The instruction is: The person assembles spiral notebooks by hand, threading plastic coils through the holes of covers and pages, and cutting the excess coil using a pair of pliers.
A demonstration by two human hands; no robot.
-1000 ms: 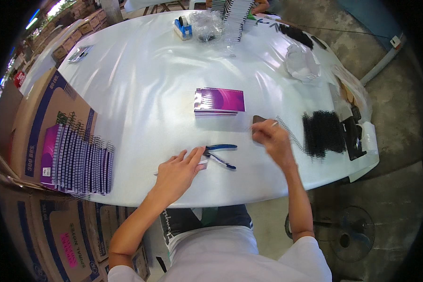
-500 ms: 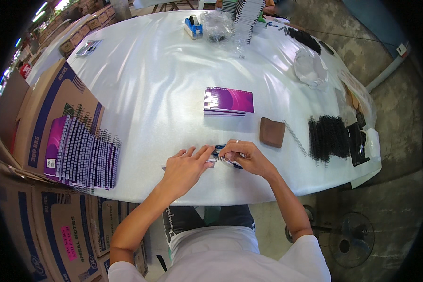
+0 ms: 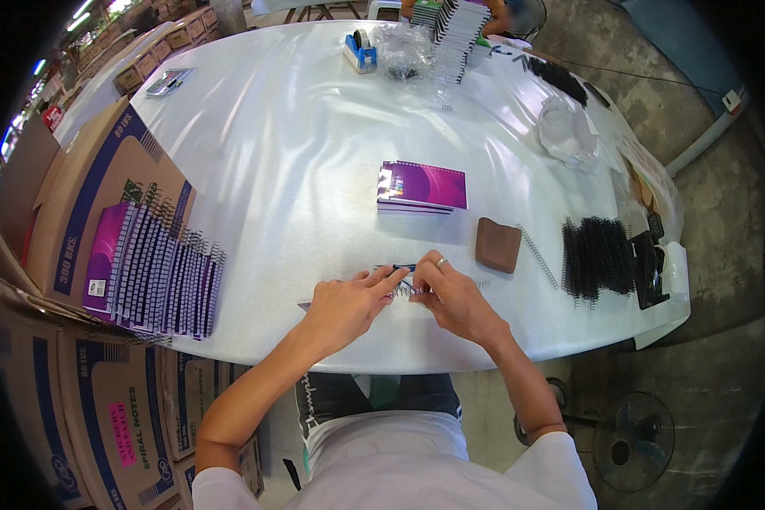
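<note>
A notebook lies at the table's near edge, mostly hidden under my hands; only a thin purple-and-white corner (image 3: pixel 304 304) shows. My left hand (image 3: pixel 346 308) rests over it, fingers bent together and pressing on its edge. My right hand (image 3: pixel 457 302) pinches a spiral wire coil (image 3: pixel 401 291) at that edge, close to the left fingertips. A length of coil (image 3: pixel 483 285) sticks out to the right of my right hand. Just beyond the fingers is a dark blue-handled tool (image 3: pixel 406 268), partly covered, its kind unclear.
Purple notebooks (image 3: pixel 422 185) are stacked ahead. A brown block (image 3: pixel 497 245), a loose coil (image 3: pixel 537 257) and a pile of black coils (image 3: pixel 597 259) lie right. Bound notebooks (image 3: pixel 149 272) lean on a carton (image 3: pixel 102 204) at left. A blue tape dispenser (image 3: pixel 360 55) stands at the back.
My right hand has turned and lowered, its fingers now closer to the notebook's edge. A coil end now shows to its right. My left hand has shifted slightly right.
</note>
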